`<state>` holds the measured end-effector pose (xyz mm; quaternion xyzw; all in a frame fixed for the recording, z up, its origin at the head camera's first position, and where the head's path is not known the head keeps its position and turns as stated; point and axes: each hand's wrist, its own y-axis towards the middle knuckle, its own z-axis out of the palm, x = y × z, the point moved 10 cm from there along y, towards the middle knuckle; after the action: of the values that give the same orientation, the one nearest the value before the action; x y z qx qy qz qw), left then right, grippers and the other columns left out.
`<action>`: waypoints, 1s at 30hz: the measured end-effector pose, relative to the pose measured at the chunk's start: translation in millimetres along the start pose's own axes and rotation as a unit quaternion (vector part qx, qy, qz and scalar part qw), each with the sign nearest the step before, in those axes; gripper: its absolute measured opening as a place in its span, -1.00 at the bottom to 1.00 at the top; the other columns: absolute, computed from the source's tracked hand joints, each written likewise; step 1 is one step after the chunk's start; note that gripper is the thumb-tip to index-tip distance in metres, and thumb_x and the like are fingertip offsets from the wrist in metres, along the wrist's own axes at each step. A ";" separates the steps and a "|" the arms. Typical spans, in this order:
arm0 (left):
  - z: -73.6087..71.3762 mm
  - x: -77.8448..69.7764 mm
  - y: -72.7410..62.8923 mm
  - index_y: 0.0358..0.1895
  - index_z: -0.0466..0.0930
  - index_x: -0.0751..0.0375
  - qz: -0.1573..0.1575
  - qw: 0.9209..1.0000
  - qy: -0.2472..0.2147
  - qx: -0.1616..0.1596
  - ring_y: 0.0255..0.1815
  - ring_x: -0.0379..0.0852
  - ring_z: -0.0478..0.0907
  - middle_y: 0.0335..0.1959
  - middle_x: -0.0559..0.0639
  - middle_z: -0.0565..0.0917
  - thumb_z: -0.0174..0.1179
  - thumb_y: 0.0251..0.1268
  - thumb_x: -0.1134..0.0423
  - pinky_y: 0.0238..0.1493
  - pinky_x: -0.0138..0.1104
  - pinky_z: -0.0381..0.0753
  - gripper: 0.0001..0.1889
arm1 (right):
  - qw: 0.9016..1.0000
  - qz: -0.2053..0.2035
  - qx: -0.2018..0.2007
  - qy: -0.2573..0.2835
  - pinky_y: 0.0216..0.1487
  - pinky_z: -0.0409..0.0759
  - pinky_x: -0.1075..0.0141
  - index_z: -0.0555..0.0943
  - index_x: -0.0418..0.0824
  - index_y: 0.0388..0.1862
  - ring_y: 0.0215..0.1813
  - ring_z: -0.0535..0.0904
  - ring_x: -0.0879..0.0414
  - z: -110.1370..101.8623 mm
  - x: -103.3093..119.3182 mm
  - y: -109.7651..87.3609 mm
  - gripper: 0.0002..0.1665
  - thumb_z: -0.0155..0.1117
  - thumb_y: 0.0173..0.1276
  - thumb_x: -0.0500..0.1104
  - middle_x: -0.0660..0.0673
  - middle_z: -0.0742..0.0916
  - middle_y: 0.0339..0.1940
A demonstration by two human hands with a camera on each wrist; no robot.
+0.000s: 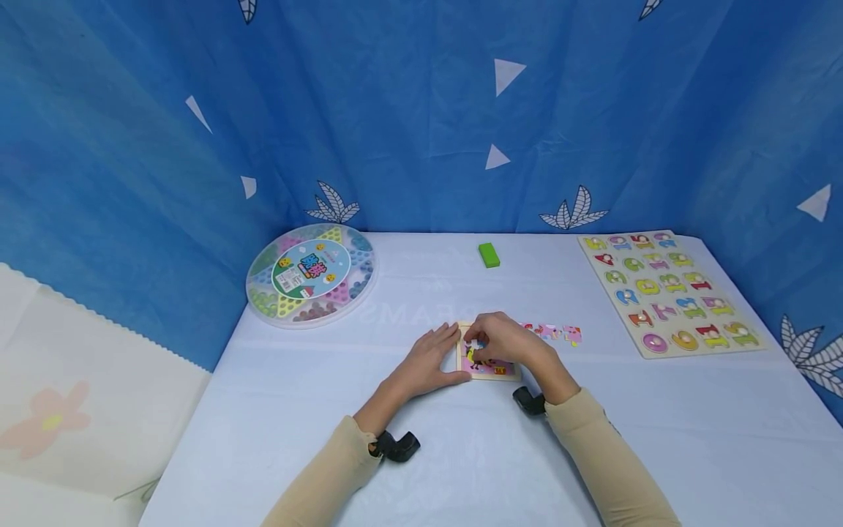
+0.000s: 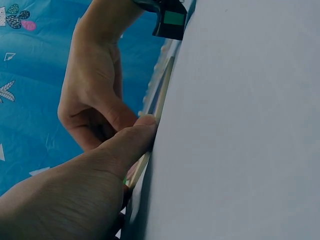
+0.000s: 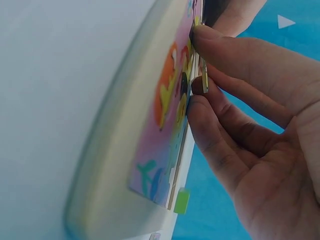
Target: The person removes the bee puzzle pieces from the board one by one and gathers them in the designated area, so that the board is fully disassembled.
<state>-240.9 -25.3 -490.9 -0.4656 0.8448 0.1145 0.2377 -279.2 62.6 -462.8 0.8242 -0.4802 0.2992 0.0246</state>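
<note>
A small wooden jigsaw puzzle (image 1: 489,378) with a pink picture and a pale wooden border lies on the table between the hands. My left hand (image 1: 424,360) rests at its left side, fingers extended, thumb along the near edge. In the left wrist view the thumb of that left hand (image 2: 75,187) touches the wooden border. My right hand (image 1: 507,338) is over the picture. Seen from the right wrist, its fingers pinch a thin puzzle piece (image 3: 205,82) close to the picture's surface, the thumb touching the picture. The fingers hide part of the picture.
Several loose puzzle pieces (image 1: 552,332) lie right of the puzzle, partly behind the right hand. Behind stands a green block (image 1: 489,255). A round boxed board game (image 1: 312,274) is at the left back, a number peg board (image 1: 672,293) at the right. A blue curtain (image 1: 421,146) borders the table.
</note>
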 end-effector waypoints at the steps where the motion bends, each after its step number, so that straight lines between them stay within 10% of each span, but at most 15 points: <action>1: -0.2 -0.1 -0.1 0.52 0.11 0.20 0.001 1.000 0.000 0.000 0.62 -0.01 -0.03 0.58 0.03 0.11 0.20 0.26 -0.23 0.58 -0.05 0.02 -0.10 | 1.000 0.002 0.000 0.000 -0.08 0.62 0.33 0.73 -0.16 -0.04 -0.24 0.51 0.17 -0.2 -0.2 0.0 -0.62 0.52 0.12 -0.19 0.01 0.67 -0.26; 30: 3.1 1.7 -0.2 0.52 0.10 0.21 -0.006 1.000 0.005 0.004 0.62 -0.03 -0.05 0.58 0.01 0.09 0.19 0.25 -0.25 0.59 -0.08 0.00 -0.09 | 0.999 0.006 -0.027 0.032 -0.12 0.63 0.32 0.72 -0.16 -0.12 -0.25 0.53 0.16 -16.5 -18.7 -19.2 -0.64 0.55 0.06 -0.18 0.00 0.67 -0.29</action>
<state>-240.6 -25.4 -494.4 -0.4704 0.8434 0.1076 0.2362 -278.1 92.8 -454.3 0.8104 -0.4920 0.3122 0.0602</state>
